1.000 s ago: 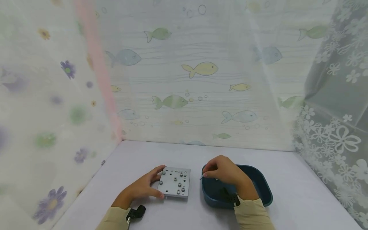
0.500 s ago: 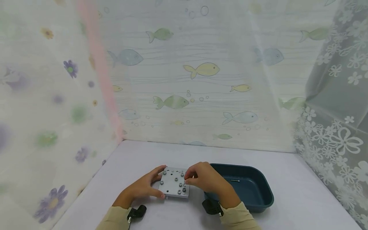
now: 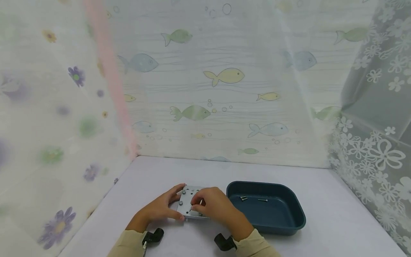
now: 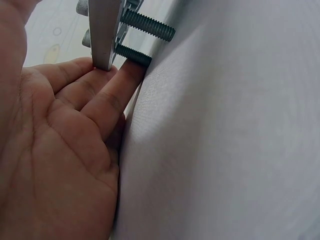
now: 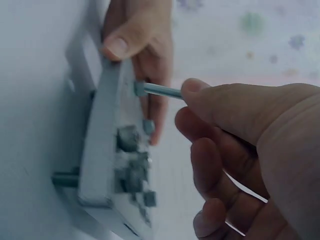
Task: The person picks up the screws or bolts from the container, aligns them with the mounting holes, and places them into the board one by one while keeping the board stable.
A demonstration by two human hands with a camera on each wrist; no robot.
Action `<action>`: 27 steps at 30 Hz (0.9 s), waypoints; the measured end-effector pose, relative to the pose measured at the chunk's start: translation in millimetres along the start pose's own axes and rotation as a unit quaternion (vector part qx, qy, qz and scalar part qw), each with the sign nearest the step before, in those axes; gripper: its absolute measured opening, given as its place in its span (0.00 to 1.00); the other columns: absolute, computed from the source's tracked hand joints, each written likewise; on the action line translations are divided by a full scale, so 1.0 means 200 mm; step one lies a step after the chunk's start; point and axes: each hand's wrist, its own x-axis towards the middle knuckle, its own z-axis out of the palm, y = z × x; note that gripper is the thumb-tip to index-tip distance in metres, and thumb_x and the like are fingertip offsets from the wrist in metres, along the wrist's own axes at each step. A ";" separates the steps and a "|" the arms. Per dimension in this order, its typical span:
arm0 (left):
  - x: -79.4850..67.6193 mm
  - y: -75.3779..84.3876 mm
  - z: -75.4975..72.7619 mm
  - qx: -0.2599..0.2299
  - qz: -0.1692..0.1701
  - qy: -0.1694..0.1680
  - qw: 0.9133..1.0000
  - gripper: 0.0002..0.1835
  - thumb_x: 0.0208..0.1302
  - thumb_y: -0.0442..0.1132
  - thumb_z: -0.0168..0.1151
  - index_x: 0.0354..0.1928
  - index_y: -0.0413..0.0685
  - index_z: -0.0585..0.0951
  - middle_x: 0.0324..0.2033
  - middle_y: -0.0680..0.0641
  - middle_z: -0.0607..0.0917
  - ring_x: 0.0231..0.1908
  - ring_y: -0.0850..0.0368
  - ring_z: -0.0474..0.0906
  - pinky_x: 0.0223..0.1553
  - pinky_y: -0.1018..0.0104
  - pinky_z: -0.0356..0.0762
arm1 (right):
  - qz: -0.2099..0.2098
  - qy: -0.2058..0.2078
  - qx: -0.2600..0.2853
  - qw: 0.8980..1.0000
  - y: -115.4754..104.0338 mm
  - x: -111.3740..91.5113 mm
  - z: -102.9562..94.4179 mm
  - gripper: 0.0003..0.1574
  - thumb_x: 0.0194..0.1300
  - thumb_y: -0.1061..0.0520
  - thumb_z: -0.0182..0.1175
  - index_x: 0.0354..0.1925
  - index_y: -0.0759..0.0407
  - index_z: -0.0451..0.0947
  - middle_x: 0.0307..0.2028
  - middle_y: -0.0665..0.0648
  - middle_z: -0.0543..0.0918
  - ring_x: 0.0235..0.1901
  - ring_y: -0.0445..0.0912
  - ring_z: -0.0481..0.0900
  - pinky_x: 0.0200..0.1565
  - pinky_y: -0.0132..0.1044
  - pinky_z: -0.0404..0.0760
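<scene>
In the head view my left hand (image 3: 165, 205) grips the left side of a silver metal plate (image 3: 185, 210), thumb at the near corner and fingers at the far edge. Socket-head bolts stand in several holes of the plate; in the left wrist view threaded bolt shanks (image 4: 148, 25) stick out below it, near the tabletop. My right hand (image 3: 216, 207) is over the plate and covers its right part. Between thumb and forefinger it pinches a thin silver screw (image 5: 165, 90), whose free end points at the plate, beside a bolt head; whether they touch I cannot tell.
Right of the plate stands a dark blue tray (image 3: 289, 230) with a few small screws (image 3: 262, 200) lying in it. A white cloth covers the table (image 3: 154, 171). Patterned curtains hang behind and at both sides.
My right hand has moved left from over the tray to above the plate, carrying the screw. The screws in the tray have come into sight. The left hand and the plate have stayed put.
</scene>
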 end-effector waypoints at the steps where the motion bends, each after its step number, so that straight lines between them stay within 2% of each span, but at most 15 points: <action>1: 0.00 0.00 0.00 -0.002 -0.001 0.000 1.000 0.64 0.46 0.48 0.84 0.83 0.58 0.54 0.71 0.46 0.76 0.73 0.51 0.68 0.74 0.38 0.51 | 0.001 0.002 0.001 1.000 -0.01 0.00 0.01 0.06 0.64 0.51 0.73 0.40 0.47 0.90 0.29 0.35 0.83 0.28 0.30 0.76 0.31 0.27 0.76; 9: 0.00 -0.01 0.00 -0.009 -0.006 0.000 1.000 0.63 0.47 0.48 0.83 0.82 0.61 0.54 0.72 0.45 0.75 0.74 0.49 0.67 0.74 0.33 0.49 | 0.011 0.013 -0.014 1.000 -0.03 0.01 0.07 0.06 0.63 0.51 0.74 0.40 0.47 0.90 0.29 0.35 0.82 0.27 0.31 0.75 0.30 0.26 0.75; 13: 0.00 -0.01 0.00 -0.007 0.000 -0.001 1.000 0.63 0.47 0.47 0.84 0.82 0.60 0.54 0.72 0.45 0.75 0.75 0.48 0.66 0.74 0.33 0.48 | 0.010 0.018 -0.024 0.999 -0.03 0.01 0.10 0.06 0.63 0.51 0.74 0.40 0.46 0.90 0.29 0.35 0.82 0.27 0.30 0.75 0.30 0.26 0.74; 18: 0.00 -0.01 -0.01 -0.006 0.007 -0.003 1.000 0.64 0.47 0.46 0.84 0.83 0.58 0.54 0.72 0.44 0.75 0.75 0.47 0.65 0.75 0.31 0.43 | 0.006 0.028 -0.043 0.999 -0.03 0.02 0.13 0.05 0.63 0.50 0.73 0.39 0.44 0.90 0.28 0.34 0.82 0.28 0.30 0.73 0.32 0.26 0.74; 25: 0.00 -0.02 0.00 -0.004 0.005 -0.002 1.000 0.63 0.46 0.46 0.83 0.83 0.59 0.54 0.72 0.43 0.75 0.76 0.45 0.63 0.75 0.27 0.38 | -0.014 0.043 -0.094 0.995 0.00 0.02 0.19 0.03 0.61 0.48 0.75 0.35 0.40 0.90 0.26 0.35 0.76 0.29 0.30 0.69 0.34 0.27 0.73; 27: 0.00 -0.02 0.00 -0.005 0.005 -0.002 1.000 0.63 0.46 0.46 0.83 0.83 0.59 0.54 0.72 0.44 0.75 0.76 0.45 0.63 0.75 0.27 0.38 | -0.011 0.047 -0.090 0.995 0.00 0.02 0.20 0.03 0.61 0.48 0.75 0.35 0.40 0.90 0.26 0.36 0.74 0.29 0.31 0.69 0.33 0.26 0.71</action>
